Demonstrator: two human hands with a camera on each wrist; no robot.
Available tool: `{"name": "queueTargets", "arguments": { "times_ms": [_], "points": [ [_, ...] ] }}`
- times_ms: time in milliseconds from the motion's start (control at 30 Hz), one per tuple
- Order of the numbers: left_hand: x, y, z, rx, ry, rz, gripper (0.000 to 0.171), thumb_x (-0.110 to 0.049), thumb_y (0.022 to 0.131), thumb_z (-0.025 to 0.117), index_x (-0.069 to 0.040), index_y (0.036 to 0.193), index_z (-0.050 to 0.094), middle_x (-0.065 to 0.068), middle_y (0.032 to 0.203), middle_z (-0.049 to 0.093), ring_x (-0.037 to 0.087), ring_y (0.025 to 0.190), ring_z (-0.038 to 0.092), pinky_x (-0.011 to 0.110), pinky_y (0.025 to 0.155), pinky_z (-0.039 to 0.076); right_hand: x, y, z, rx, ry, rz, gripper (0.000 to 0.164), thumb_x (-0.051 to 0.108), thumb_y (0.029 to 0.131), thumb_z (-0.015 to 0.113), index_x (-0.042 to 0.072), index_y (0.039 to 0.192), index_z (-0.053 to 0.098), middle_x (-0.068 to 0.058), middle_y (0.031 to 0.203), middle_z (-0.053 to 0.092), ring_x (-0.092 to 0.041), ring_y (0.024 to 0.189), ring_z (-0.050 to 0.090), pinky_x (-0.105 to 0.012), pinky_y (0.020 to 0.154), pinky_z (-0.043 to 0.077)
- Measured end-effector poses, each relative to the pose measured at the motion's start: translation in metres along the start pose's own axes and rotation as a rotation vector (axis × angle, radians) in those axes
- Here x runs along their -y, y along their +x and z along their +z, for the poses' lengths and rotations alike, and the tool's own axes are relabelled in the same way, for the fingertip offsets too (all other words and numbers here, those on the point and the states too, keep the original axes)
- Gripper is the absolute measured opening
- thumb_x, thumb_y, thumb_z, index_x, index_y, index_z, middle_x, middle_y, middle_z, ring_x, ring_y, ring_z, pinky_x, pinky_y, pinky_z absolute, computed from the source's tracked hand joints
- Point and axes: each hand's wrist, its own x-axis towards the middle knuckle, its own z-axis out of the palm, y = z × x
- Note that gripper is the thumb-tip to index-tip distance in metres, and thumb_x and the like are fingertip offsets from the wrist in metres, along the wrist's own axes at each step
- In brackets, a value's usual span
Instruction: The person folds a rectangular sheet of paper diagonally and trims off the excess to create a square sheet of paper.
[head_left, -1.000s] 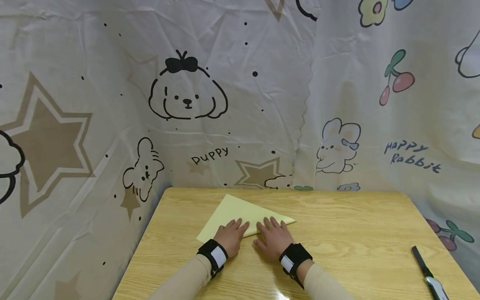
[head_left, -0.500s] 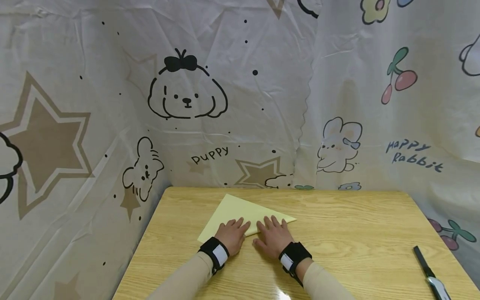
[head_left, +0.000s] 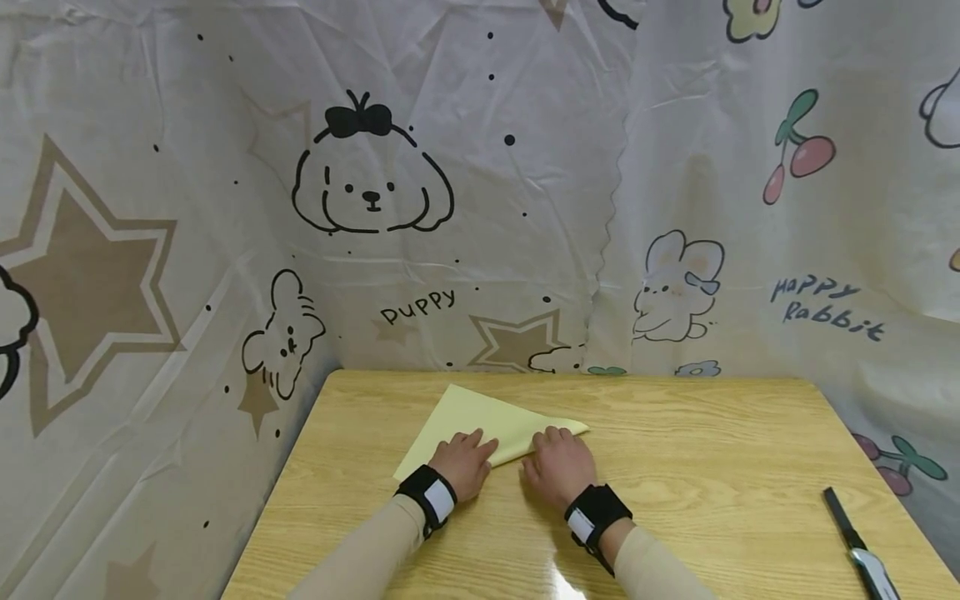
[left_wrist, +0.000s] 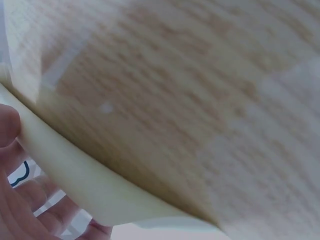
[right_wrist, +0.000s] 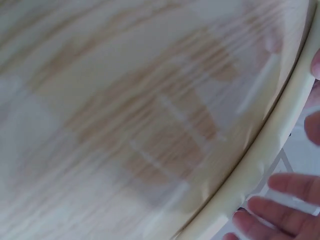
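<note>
A pale yellow sheet of paper (head_left: 457, 417), folded over into a triangle-like shape, lies on the wooden table. Its folded edge runs along the side nearest the person. My left hand (head_left: 461, 465) rests on the left part of that edge, fingers spread and slightly bent. On the right part lies my right hand (head_left: 558, 465), its fingertips bent over the paper near the pointed right end. In the left wrist view the paper's edge (left_wrist: 90, 175) curves up beside the fingers. The right wrist view shows a rounded fold (right_wrist: 240, 180) with loosely extended fingers (right_wrist: 295, 190) beyond it.
A utility knife (head_left: 862, 550) with a black end lies at the right of the table (head_left: 712, 467). Behind and to the left hangs a printed curtain (head_left: 510, 208) that meets the table's edges.
My right hand has shifted slightly right along the folded edge, and its fingers have bent more. The left hand's fingers have bent a little. The paper's right end now looks slightly buckled.
</note>
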Motion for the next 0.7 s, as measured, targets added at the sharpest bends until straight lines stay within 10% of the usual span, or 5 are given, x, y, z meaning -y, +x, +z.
{"name": "queueTargets", "arguments": {
  "times_ms": [700],
  "points": [
    [0.000, 0.005, -0.005, 0.044, 0.006, -0.006, 0.044, -0.029, 0.102, 0.070, -0.015, 0.143, 0.067, 0.018, 0.143, 0.063, 0.039, 0.124, 0.061, 0.055, 0.091, 0.058, -0.010, -0.006, 0.008, 0.198, 0.054, 0.038, 0.060, 0.045, 0.100, 0.069, 0.003, 0.142, 0.060, -0.026, 0.146, 0.056, -0.048, 0.136, 0.052, -0.058, 0.107, 0.049]
  ]
}}
